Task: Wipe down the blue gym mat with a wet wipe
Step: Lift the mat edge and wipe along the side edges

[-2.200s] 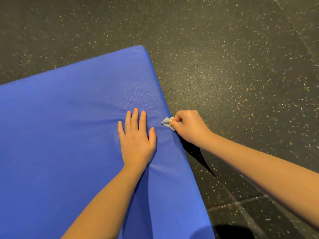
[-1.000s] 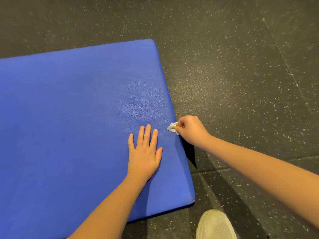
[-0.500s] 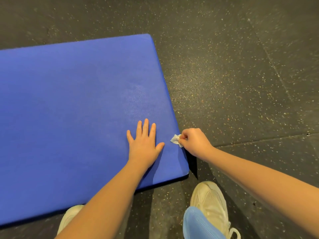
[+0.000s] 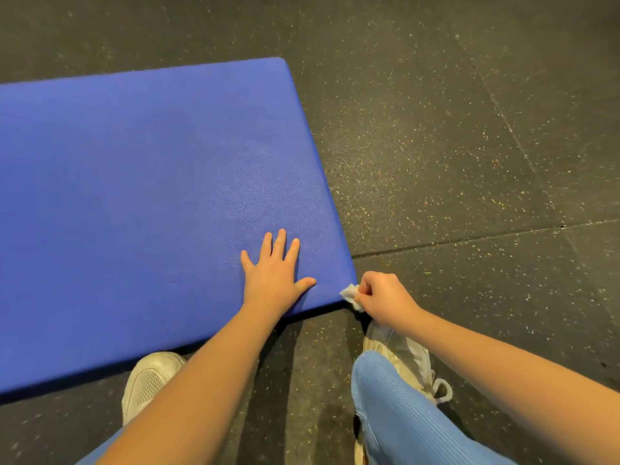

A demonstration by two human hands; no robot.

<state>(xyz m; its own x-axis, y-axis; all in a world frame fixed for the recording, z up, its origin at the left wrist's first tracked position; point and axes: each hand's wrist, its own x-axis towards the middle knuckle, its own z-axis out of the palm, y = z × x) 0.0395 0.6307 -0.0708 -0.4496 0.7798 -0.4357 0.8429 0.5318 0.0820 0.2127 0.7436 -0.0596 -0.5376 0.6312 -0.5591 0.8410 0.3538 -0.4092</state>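
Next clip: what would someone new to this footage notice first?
The big blue gym mat fills the left half of the view, lying on dark speckled flooring. The left hand lies flat on it near its near right corner, while the right hand pinches a small crumpled white wipe right at that corner. Pale sneakers and a light blue legging show below.
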